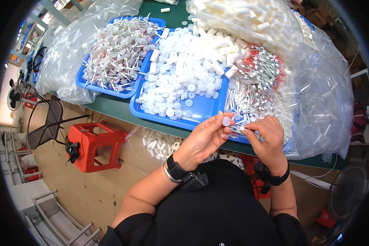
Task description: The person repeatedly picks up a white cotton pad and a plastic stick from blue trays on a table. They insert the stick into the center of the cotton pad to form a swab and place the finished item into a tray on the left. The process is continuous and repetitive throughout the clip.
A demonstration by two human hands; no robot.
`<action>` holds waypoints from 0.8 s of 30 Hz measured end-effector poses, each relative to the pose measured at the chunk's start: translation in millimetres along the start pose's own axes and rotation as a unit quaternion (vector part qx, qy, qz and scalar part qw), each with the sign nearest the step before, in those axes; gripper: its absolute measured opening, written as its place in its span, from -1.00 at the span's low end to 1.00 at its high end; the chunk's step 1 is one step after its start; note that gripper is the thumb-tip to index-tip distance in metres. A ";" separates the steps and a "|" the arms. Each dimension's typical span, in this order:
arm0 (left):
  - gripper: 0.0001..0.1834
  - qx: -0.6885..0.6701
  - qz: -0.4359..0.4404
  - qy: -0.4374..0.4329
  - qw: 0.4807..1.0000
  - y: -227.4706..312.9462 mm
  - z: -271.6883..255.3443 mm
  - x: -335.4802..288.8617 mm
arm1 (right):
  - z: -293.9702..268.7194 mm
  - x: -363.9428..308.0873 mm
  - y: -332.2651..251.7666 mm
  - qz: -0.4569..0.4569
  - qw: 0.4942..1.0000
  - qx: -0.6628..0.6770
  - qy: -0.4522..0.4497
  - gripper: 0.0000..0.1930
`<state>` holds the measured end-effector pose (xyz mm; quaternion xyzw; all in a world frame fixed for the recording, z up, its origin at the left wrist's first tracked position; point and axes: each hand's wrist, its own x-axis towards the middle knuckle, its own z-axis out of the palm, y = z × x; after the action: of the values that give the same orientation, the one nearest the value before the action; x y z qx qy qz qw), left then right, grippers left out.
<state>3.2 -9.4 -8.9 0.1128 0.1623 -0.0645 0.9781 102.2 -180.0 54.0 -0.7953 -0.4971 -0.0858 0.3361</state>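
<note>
Between the thumb and fingertips of my left hand [209, 137] is a small translucent plastic disc [226, 121]. Beside it, my right hand [268, 133] pinches a thin white piece [242, 128], whose kind is too small to make out. Both hands hover over the front edge of the worktable. Behind my left hand stands a blue tray [205, 110] heaped with the same translucent discs [170, 84]. Past my right hand lie many thin white and metallic sticks [254, 100], with a bundle of red-and-silver wired pieces [260, 67] above them.
At the left, another blue tray [106, 91] holds discs fitted with white stems [119, 51]. White foam-like cylinders [254, 18] fill a clear bag at the back. Clear plastic bags [324, 102] flank the trays. A red stool [90, 145] and a fan [348, 192] stand below.
</note>
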 end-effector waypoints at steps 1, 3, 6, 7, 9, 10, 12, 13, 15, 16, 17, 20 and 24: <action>-0.59 -0.001 0.003 -0.010 1.000 -0.3 -2.0 0.0 | 0.2 -0.3 0.1 -0.001 1.000 0.000 0.002 -0.86; -0.59 -0.004 0.009 -0.031 0.999 -1.1 -7.0 -0.7 | -1.3 0.4 -1.8 0.003 1.000 0.005 0.008 -0.86; -0.58 0.080 0.042 0.014 0.996 -0.2 0.6 -5.3 | -2.4 2.1 -3.4 0.000 1.000 0.002 0.005 -0.86; -0.57 0.086 0.047 0.028 0.995 1.0 7.1 -7.3 | -2.3 2.5 -3.4 -0.003 1.000 -0.001 0.002 -0.86; -0.56 0.097 0.054 0.057 0.992 3.6 19.6 -10.8 | -2.0 2.5 -2.8 -0.005 1.000 -0.017 0.000 -0.86; -0.57 0.106 0.061 0.058 0.991 3.7 19.5 -11.1 | -1.8 2.4 -2.5 -0.006 1.000 -0.025 -0.001 -0.86; -0.58 0.123 0.072 0.059 0.988 3.5 19.2 -11.8 | -1.7 2.4 -1.9 -0.010 0.999 -0.032 -0.001 -0.86; -0.58 0.126 0.074 0.059 0.987 3.4 18.8 -11.7 | -1.7 2.6 -1.8 -0.011 0.999 -0.036 -0.002 -0.85; -0.56 0.133 0.078 0.061 0.986 3.1 17.3 -11.4 | -1.7 3.1 -2.2 -0.008 0.999 -0.040 0.003 -0.85; -0.56 0.133 0.077 0.059 0.986 2.8 16.7 -11.4 | -1.5 3.1 -2.3 -0.006 0.999 -0.042 0.006 -0.85; -0.57 0.134 0.076 0.057 0.986 2.4 16.0 -11.4 | -1.2 3.1 -2.4 -0.006 0.999 -0.041 0.007 -0.85; -0.59 0.124 0.069 0.055 0.988 2.5 15.8 -11.6 | -0.7 2.5 -2.2 -0.007 0.999 -0.038 0.006 -0.85; -0.61 0.127 0.070 0.053 0.988 2.5 16.8 -10.9 | -0.2 1.8 -1.5 -0.020 0.999 -0.043 -0.006 -0.85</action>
<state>-1.5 -10.0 10.7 0.2502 0.1959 -0.0101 0.9481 101.8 -178.4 55.7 -0.7995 -0.5109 -0.1089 0.2966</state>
